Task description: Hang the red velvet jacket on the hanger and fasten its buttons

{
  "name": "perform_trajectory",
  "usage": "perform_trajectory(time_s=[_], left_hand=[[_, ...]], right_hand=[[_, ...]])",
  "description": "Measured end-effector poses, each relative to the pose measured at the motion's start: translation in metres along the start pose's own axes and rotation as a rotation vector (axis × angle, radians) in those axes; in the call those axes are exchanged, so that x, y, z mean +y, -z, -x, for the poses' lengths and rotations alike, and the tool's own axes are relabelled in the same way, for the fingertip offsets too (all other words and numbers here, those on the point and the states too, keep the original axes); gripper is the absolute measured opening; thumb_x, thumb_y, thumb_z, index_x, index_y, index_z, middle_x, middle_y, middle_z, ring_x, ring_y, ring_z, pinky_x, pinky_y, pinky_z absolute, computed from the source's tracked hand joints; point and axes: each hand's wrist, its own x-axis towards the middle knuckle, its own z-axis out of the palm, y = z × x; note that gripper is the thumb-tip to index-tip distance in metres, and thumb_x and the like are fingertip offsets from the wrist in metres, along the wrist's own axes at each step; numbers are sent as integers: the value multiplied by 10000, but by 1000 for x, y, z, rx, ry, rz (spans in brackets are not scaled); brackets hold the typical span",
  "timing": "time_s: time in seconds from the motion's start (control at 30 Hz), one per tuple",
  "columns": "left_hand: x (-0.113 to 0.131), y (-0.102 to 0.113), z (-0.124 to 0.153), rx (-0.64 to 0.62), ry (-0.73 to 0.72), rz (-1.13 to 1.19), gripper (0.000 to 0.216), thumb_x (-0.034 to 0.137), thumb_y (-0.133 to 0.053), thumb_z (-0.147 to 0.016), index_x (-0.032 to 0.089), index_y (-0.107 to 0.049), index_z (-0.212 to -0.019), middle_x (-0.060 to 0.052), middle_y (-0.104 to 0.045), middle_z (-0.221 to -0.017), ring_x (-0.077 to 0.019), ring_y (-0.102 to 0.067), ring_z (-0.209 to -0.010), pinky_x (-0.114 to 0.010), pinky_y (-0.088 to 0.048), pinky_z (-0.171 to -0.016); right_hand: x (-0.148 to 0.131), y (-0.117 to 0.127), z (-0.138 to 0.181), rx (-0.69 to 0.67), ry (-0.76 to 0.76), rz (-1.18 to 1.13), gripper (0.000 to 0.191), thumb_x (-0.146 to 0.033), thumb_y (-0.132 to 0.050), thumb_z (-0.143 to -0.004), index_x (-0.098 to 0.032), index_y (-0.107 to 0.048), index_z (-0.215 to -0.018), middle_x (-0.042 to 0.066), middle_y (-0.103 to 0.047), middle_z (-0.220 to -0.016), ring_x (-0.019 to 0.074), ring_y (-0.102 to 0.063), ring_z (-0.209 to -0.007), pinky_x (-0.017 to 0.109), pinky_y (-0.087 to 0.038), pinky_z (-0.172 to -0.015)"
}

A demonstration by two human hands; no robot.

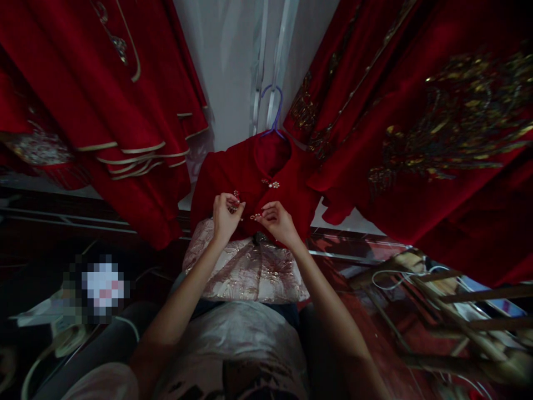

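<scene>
A red jacket (291,161) with a stand-up collar hangs from a purple hanger (276,111) in front of me. A beaded closure (273,184) shows at its collar. Lower on the front opening, my left hand (227,215) pinches the jacket's left-hand edge near another beaded ornament (236,194). Between the fingers of my right hand (276,221) is a beaded loop fastener (255,216), its loop pointing toward my left hand. The two hands are a short way apart. Pink brocade fabric (245,272) lies under the jacket, over my lap.
Red garments with pale trim (137,111) hang at the left, and red garments with gold sequins (458,116) at the right. A wooden rack or chair frame (449,311) with white cables stands at lower right. A blurred-out item (104,286) is at lower left.
</scene>
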Motion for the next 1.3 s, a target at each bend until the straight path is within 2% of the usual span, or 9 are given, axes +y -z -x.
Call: perform_trajectory(time_s=[0.07, 0.23, 0.53, 0.83, 1.03, 1.17, 1.23, 1.3], left_hand=[[-6, 1, -5, -26, -25, -7, 232, 269, -715, -715, 188, -557, -864, -14, -594, -831, -129, -550, -729, -265, -469, -718], [-11, 3, -9, -102, -21, 90, 116, 223, -618, -779, 189, -596, -887, -12, -645, -813, -128, -602, -732, -254, -477, -728], [-9, 10, -8, -202, 83, 316, 235, 239, -648, -748, 155, -700, -962, -57, -734, -922, -153, -678, -823, -290, -530, -811], [-16, 9, -9, -182, 121, 285, 238, 273, -664, -738, 160, -725, -938, -62, -745, -878, -173, -695, -785, -311, -548, -781], [-22, 9, -20, -236, 87, 268, 181, 280, -685, -720, 154, -705, -848, -61, -732, -838, -163, -679, -747, -299, -539, -750], [-19, 12, -15, -276, 28, 262, 193, 254, -644, -761, 166, -650, -933, -49, -707, -882, -143, -663, -798, -277, -520, -767], [-17, 15, -5, -251, 24, 221, 263, 230, -635, -768, 173, -606, -1024, -48, -692, -915, -132, -651, -797, -259, -510, -738], [-15, 19, 10, -239, 42, 168, 236, 209, -614, -779, 180, -597, -1012, -44, -683, -911, -125, -639, -768, -250, -502, -705]], right_hand=[[-3, 0, -1, 9, 35, -20, 278, -285, -686, -727, -195, -522, -932, 1, -613, -787, 117, -604, -685, 229, -496, -607], [-10, -4, -8, 37, 100, -30, 246, -267, -650, -766, -203, -571, -990, 11, -630, -845, 111, -618, -730, 211, -515, -632], [-17, -27, -40, 22, 160, 56, 218, -196, -615, -770, -190, -596, -987, 1, -631, -820, 102, -615, -706, 201, -522, -623], [-12, -36, -40, 62, 236, 154, 164, -203, -562, -823, -203, -582, -986, 16, -629, -866, 112, -604, -746, 219, -528, -686], [-11, -41, -44, 85, 245, 168, 124, -224, -551, -844, -204, -588, -960, 29, -646, -883, 125, -620, -779, 235, -540, -712], [-9, -35, -36, 22, 209, 86, 131, -260, -516, -881, -209, -601, -967, 30, -687, -919, 124, -664, -826, 234, -556, -730], [-5, -23, -25, -28, 178, 38, 159, -274, -507, -892, -207, -616, -986, 33, -705, -952, 126, -681, -864, 233, -560, -739], [1, -8, -13, -45, 131, 38, 178, -283, -520, -887, -201, -635, -995, 42, -714, -972, 134, -691, -869, 237, -560, -734]])
